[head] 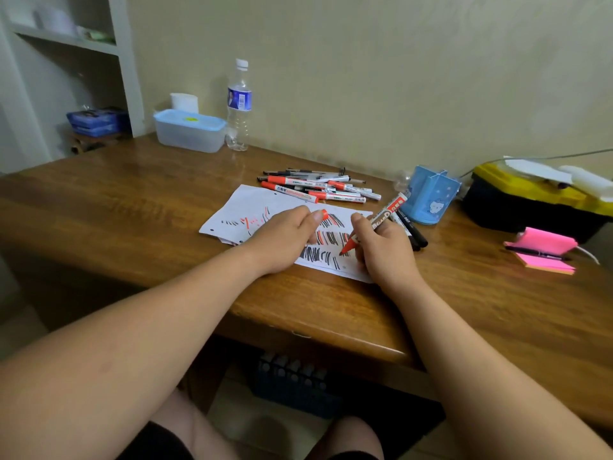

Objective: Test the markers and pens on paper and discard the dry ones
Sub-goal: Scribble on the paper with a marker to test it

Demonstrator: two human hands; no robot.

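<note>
The right hand (381, 250) is clamped on a red board marker (374, 224); its long axis slants from the tip, touching the paper (245, 200) by the desk's (132, 200) front edge, up toward the far right; the left hand (285, 237) pins the sheet, pinching the red cap (323, 214) (scribbles already crowd the page).
</note>
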